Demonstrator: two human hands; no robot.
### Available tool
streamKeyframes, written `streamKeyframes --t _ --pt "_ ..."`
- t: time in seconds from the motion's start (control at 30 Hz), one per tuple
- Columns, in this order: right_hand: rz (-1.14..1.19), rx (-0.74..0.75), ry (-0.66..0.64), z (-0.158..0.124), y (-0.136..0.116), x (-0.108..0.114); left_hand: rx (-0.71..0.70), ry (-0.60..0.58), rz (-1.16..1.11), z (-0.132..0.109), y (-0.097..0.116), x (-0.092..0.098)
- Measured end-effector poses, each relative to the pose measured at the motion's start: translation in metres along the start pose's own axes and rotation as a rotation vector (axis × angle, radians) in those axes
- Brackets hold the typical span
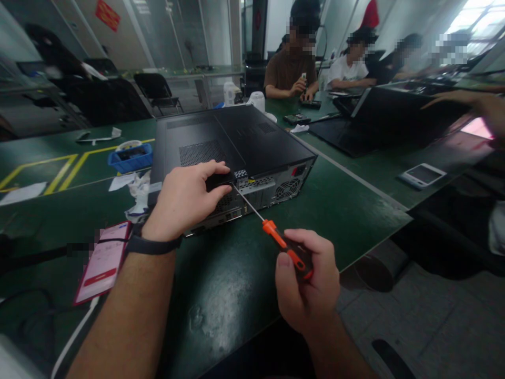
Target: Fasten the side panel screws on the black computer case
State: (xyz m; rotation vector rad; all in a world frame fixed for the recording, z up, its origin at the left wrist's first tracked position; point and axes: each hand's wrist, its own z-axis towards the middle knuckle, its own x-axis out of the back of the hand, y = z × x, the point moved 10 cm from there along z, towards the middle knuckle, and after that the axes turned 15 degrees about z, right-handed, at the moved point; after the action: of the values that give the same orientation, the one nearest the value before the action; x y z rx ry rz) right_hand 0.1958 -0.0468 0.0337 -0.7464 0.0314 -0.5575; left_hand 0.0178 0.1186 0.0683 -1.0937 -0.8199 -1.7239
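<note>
Right fingers round screwdriver, left fingers parted on case, dark items in bin

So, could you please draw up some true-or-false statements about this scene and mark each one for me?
1. The right hand grips a screwdriver. True.
2. The screwdriver's handle is all green. False: it is orange and dark.
3. The left hand is at the edge of the computer case. True.
4. The pink-edged phone lies on top of the case. False: it lies on the table, near the left forearm.
5. A blue basket stands left of the case in this view. True.
</note>
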Motion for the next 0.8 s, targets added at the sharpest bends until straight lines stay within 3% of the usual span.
streamKeyframes --t 0.63,0.8 --pt "0.017 -0.033 0.011 0.0004 0.005 0.0004 -0.008 0.008 -0.006 0.0002 0.0003 -0.0003" --pt "0.057 0.042 -0.025 0.0028 -0.0049 -0.0028 -0.009 0.016 -0.007 -0.0001 -0.0001 0.0008"
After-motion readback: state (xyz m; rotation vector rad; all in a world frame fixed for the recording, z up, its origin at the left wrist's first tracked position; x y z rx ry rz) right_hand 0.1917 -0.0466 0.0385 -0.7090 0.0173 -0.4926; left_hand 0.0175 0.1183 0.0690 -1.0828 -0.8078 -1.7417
